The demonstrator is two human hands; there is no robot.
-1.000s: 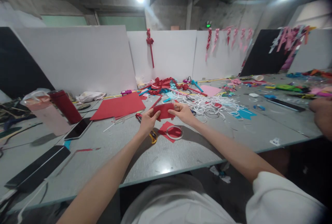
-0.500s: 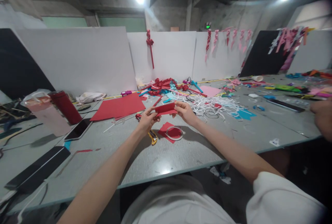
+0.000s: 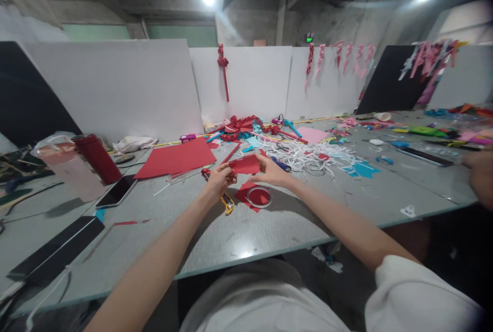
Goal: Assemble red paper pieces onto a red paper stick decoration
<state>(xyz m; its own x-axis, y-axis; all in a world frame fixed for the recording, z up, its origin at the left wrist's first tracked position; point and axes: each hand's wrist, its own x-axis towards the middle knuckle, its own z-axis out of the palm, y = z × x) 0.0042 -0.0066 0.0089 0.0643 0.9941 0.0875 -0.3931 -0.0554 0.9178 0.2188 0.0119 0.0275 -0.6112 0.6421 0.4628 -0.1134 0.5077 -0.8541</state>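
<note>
A small piece of red paper (image 3: 245, 164) is held up above the table between my two hands. My left hand (image 3: 221, 180) pinches its left end. The fingers of my right hand (image 3: 271, 171) are at its right end, thumb below and fingers above. Under them on the table lie a red paper piece (image 3: 243, 193) and a ring of white strip (image 3: 259, 197) resting on it. A yellow cutter (image 3: 228, 203) lies beside my left hand, partly hidden by it.
Large red sheets (image 3: 177, 157), a phone (image 3: 116, 191), a red flask (image 3: 97, 158) and a pink bottle (image 3: 71, 168) are on the left. White paper strips (image 3: 308, 155) lie beyond my right hand. Another person's hand (image 3: 479, 173) shows at the right edge.
The red paper has tilted, showing more of its face, and its right end has shifted slightly left. My right hand's fingers have spread and moved a little.
</note>
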